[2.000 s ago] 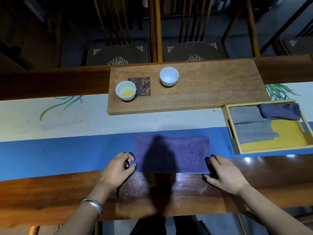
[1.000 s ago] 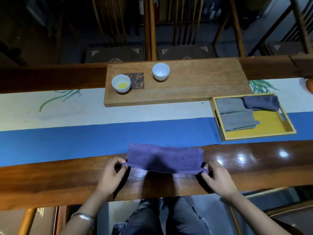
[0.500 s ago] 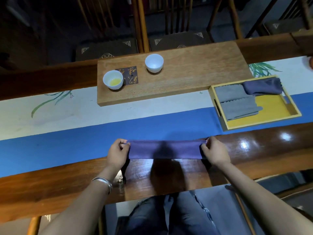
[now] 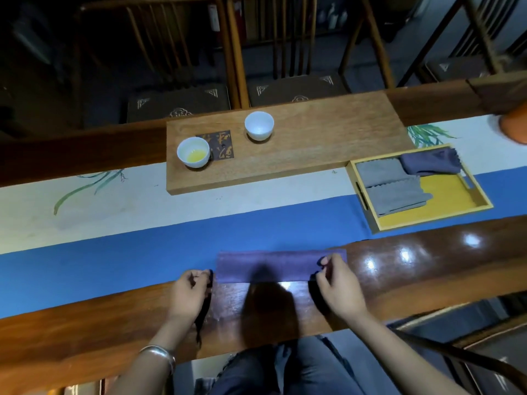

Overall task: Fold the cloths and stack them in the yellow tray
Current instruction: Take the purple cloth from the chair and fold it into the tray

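Note:
A purple cloth (image 4: 281, 266), folded into a long narrow strip, lies across the blue runner band and the glossy wood near the table's front edge. My right hand (image 4: 338, 285) pinches its right end with curled fingers. My left hand (image 4: 189, 292) sits just off the left end with its fingers curled, fingertips at the edge, no grip visible. The yellow tray (image 4: 433, 220) stands at the right; inside are two folded grey cloths (image 4: 395, 195) and a loosely folded purple cloth (image 4: 430, 163).
A wooden board (image 4: 328, 143) at the back carries a white cup with yellow liquid (image 4: 193, 151), an empty white cup (image 4: 259, 126) and a dark coaster (image 4: 218, 144). An orange object (image 4: 516, 125) shows at the right edge. Chairs stand behind the table.
The cloth went from spread flat to lifted by its near corners and folded away into a strip. Since half a second ago my left hand has slipped off the left end.

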A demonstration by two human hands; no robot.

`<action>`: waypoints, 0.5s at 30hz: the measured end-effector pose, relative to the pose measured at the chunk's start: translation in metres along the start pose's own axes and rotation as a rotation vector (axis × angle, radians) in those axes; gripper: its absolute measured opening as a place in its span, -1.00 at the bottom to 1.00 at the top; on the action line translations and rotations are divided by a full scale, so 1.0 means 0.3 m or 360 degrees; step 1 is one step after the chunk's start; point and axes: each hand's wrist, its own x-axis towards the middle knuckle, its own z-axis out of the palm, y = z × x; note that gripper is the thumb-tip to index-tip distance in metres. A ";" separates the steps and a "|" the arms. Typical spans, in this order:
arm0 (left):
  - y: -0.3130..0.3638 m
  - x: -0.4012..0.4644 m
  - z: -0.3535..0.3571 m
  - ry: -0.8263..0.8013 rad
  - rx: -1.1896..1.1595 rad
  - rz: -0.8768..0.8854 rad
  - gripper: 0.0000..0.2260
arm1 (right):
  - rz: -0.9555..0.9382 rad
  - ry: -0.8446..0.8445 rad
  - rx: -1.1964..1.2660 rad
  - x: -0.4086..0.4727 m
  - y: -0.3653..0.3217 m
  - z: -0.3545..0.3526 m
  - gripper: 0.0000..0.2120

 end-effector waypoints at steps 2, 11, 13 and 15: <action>0.040 -0.008 0.040 -0.0035 0.0004 0.0015 -0.84 | -0.0084 -0.0159 0.0086 -0.004 -0.052 0.045 -0.84; 0.168 -0.013 0.103 -0.0131 -0.0269 -0.0280 -0.69 | -0.0027 -0.0358 0.0154 0.031 -0.170 0.127 -0.67; 0.195 -0.029 0.090 -0.0231 -0.0460 -0.0233 -0.78 | -0.0014 -0.0367 0.0183 0.036 -0.175 0.121 -0.71; 0.233 -0.060 0.079 -0.0312 -0.0576 -0.0135 -0.82 | -0.0005 -0.0360 0.0269 0.035 -0.183 0.115 -0.78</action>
